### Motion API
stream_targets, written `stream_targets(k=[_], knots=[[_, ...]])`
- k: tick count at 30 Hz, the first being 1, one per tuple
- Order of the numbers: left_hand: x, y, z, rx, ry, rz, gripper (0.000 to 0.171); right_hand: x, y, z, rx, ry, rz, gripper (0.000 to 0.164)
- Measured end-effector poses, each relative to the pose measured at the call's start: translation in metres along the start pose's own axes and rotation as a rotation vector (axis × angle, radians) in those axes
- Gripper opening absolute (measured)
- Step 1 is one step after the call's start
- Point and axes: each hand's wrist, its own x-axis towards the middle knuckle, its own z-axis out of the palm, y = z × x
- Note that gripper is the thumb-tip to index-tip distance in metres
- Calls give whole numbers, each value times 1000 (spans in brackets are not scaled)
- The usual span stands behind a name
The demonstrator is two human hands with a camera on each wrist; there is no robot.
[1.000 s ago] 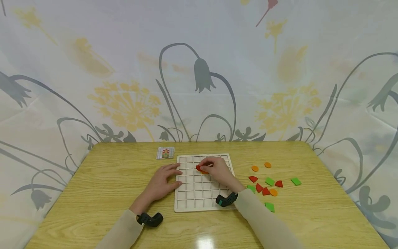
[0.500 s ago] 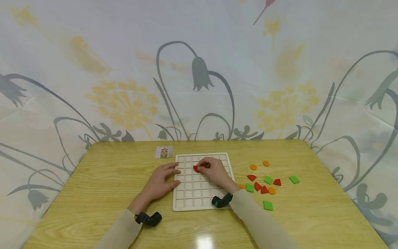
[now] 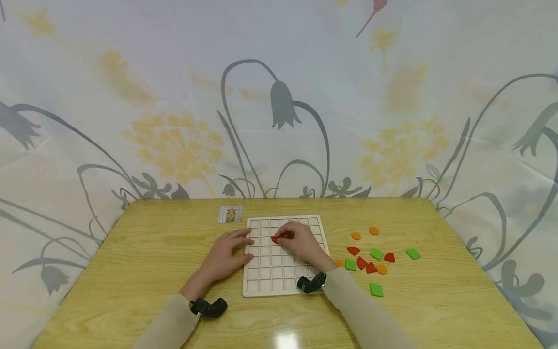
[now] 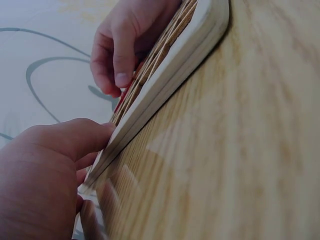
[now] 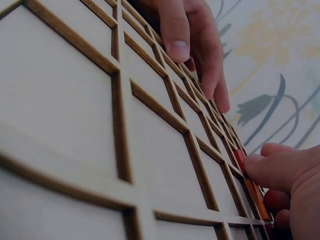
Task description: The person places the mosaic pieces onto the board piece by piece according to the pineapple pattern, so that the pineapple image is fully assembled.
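Note:
A white gridded board (image 3: 266,273) lies on the table in front of the person. Fingers spread, the left hand (image 3: 224,255) rests along the board's left edge; its thumb touches the rim in the left wrist view. The right hand (image 3: 301,244) reaches over the board's upper middle and pinches a red quarter-circle tile (image 3: 275,239) at a grid cell. In the right wrist view the thumb is against this red tile (image 5: 240,159), and an orange tile (image 5: 257,200) sits beside it in the grid, partly hidden by the fingers.
Right of the board lie loose tiles: several red quarter circles (image 3: 353,250), orange discs (image 3: 374,230) and green squares (image 3: 376,290). A small pattern card (image 3: 230,214) lies beyond the board's upper left corner. A patterned cloth (image 3: 279,160) hangs behind the table (image 3: 152,252).
The right hand and the red tile have shifted slightly left and down onto the grid. The orange tile, seen earlier beneath the fingers, is now covered in the head view. The left hand stays put.

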Motion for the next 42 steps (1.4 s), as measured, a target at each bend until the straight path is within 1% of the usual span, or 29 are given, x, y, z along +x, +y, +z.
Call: stream_targets(k=[3,7,9,12,17,18,20,22,24,25,29,32,36,39,42], knots=[[0,0,1,6,1,3,33,-1,0,0,19,-8,-2,11],[0,1,0,-8,-5,-10,33,-2,0,-1,13,10,-10,12],[0,1,0,-12,-6,-11,33,-1,2,-1,18,20,2,12],[0,2,-1,-13,-12,-11,33,-1,4,-6,83,31,52,10],[0,2,-1,-10,-23,-12,33,-1,7,-23,234,59,116,12],[0,2,-1,-9,-25,-12,33,-2,3,-29,240,72,117,13],[0,3,-1,-6,-27,-13,33,-5,4,-41,239,91,131,14],[0,3,-2,-3,-27,-13,33,-8,5,-54,224,111,153,15],[0,3,-2,0,-26,-13,34,-13,10,-67,195,135,157,15],[0,4,-2,1,-25,-14,34,-16,18,-74,183,141,162,16],[0,3,-2,4,-25,-17,34,-33,33,-103,105,175,158,17],[0,3,-2,2,-29,-21,35,-49,45,-126,51,175,195,19],[0,3,-2,-1,-30,-18,34,-68,60,-151,-12,163,265,22],[0,3,-2,-1,-28,-13,34,-79,69,-165,-65,160,290,23],[-1,3,-2,-2,-26,-9,34,-87,74,-174,-75,142,314,24]])
